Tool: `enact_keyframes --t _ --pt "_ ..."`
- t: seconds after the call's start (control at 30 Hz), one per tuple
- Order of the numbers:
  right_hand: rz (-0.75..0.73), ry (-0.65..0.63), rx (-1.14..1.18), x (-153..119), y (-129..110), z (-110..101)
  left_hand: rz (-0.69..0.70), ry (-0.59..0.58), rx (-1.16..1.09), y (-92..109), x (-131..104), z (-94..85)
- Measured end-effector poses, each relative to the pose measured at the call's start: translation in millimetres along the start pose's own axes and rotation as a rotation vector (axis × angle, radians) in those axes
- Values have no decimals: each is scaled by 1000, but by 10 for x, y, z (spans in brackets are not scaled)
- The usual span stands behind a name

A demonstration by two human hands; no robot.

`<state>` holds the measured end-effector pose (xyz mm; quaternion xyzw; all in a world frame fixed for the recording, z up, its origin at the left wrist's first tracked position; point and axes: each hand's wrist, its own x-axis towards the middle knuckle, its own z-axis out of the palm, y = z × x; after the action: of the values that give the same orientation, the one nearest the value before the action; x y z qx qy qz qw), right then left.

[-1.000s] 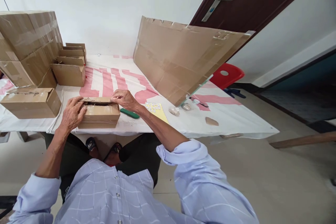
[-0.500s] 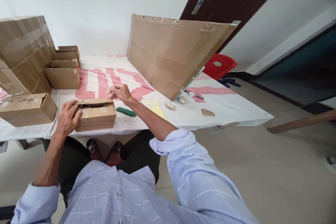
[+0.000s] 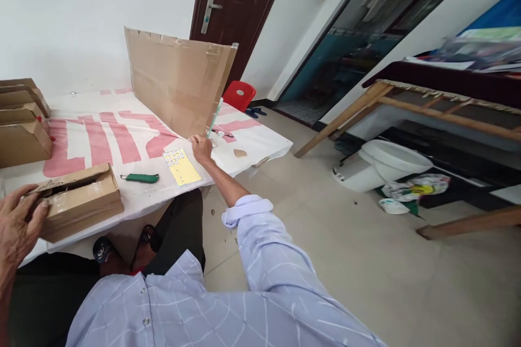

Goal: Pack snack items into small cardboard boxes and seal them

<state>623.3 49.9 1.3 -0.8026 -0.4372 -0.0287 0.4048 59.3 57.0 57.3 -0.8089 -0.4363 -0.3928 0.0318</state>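
My left hand [image 3: 18, 222] grips the near end of a small cardboard box [image 3: 87, 200], fingers over the top flap and thumb along the slot; the top gapes partly open. My right hand [image 3: 202, 149] is down on the table by the standing cardboard sheet, its fingers curled together. Whatever lies beneath those fingertips is hidden. A clear plastic lump [image 3: 214, 143] shows just behind that hand. Between the hands lie a green-handled utility knife [image 3: 141, 178] and a yellow sheet [image 3: 185, 169] with small white stickers in its upper part.
A large cardboard sheet [image 3: 175, 81] stands upright on the cloth-covered table [image 3: 264, 143]. Several open cardboard boxes [image 3: 22, 141] stand in a row at left. A brown scrap [image 3: 240, 153] lies near the right edge. Beyond are a red chair [image 3: 239, 95] and a white bucket [image 3: 391, 160].
My right hand has moved right, from above the small box to the plastic lumps beside the cardboard sheet. My left hand stays on the box. The view has turned right.
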Motion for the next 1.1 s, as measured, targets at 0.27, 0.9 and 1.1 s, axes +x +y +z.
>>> enact_keyframes --t 0.27,0.9,1.1 --pt "-27 -78 -300 9 754 -134 -30 -8 0 48 36 -33" --pt "-167 -113 -435 -230 928 198 -26 2 17 50 10 -25" --pt "-81 -135 -451 -250 871 263 -2 0 21 8 20 -12"
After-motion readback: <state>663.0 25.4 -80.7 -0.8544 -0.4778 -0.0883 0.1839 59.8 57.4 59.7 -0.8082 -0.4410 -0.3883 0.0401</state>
